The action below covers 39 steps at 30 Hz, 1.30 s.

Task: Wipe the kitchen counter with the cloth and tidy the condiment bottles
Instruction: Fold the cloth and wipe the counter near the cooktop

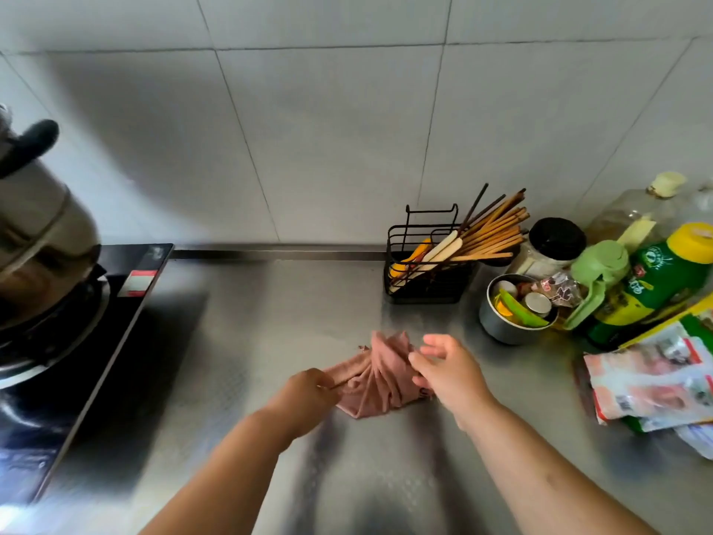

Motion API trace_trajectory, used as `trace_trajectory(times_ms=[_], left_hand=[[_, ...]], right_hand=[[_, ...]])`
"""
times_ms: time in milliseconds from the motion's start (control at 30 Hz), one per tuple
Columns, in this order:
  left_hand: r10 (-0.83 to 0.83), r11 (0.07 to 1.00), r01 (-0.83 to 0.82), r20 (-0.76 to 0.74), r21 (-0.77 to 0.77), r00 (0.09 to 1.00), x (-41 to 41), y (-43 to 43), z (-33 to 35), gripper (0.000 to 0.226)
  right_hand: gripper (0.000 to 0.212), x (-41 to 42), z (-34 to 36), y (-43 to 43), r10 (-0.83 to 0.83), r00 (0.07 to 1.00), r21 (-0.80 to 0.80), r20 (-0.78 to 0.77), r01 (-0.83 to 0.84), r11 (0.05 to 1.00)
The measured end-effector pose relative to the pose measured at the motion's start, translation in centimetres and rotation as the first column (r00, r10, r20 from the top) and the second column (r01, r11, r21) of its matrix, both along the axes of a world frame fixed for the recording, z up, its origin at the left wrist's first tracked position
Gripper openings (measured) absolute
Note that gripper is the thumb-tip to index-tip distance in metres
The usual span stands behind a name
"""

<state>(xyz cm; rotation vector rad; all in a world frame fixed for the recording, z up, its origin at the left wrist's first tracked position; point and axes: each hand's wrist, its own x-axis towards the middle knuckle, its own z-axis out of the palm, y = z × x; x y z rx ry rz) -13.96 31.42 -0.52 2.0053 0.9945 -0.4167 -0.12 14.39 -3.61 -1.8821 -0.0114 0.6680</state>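
1. Our left hand [308,393] pinches the left end of the bunched pink cloth [372,384], which lies mid-table [270,322].
2. Our right hand [449,374] hovers over the cloth's right edge, fingers loosely spread; we cannot tell whether it grips.
3. The condiment bottles [652,287] stand crowded at the far right, apparently untouched.
4. We judge the wiping barely begun and the tidying all left.

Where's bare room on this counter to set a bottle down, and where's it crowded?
Free: the steel counter between the black glass stove and the black wire chopstick rack, and the near strip this side of the pink cloth. Crowded: the right corner, with the small steel bowl, green yellow-capped bottle and printed packets.
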Motion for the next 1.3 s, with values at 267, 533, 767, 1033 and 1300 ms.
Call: trace_trajectory(times_ms=[267,533,767,1033,1300], left_hand=[[0.371,0.912,-0.364,0.002,-0.187,0.929,-2.1,1.0,-2.2,0.070],[0.555,0.751,-0.471,0.057,-0.462,0.830,-1.9,0.9,-3.4,0.038],[0.566,0.686,-0.438,0.049,-0.582,0.823,-2.2,1.3,-3.5,0.020],[0.753,0.386,-0.425,0.013,-0.819,0.658,-5.2,2.9,-2.2,0.029],[0.923,0.350,-0.477,0.209,-0.806,0.324,-14.4,8.2,2.9,0.009]], right_hand=[[0.038,-0.5,-2.8,2.9,0.082,0.989,-0.436,0.122,-0.020,0.900],[0.030,-4.5,-1.8,6.5,0.374,0.811,-0.184,0.451,-0.325,0.928],[0.031,-4.2,-3.3,7.1,0.179,0.979,-0.233,-0.098,-0.197,0.952],[0.025,-9.3,-0.5,11.2,0.451,0.778,0.387,-0.437,-0.290,0.875],[0.018,-12.9,-0.1,16.6,0.300,0.904,0.207,-0.305,-0.245,0.947]])
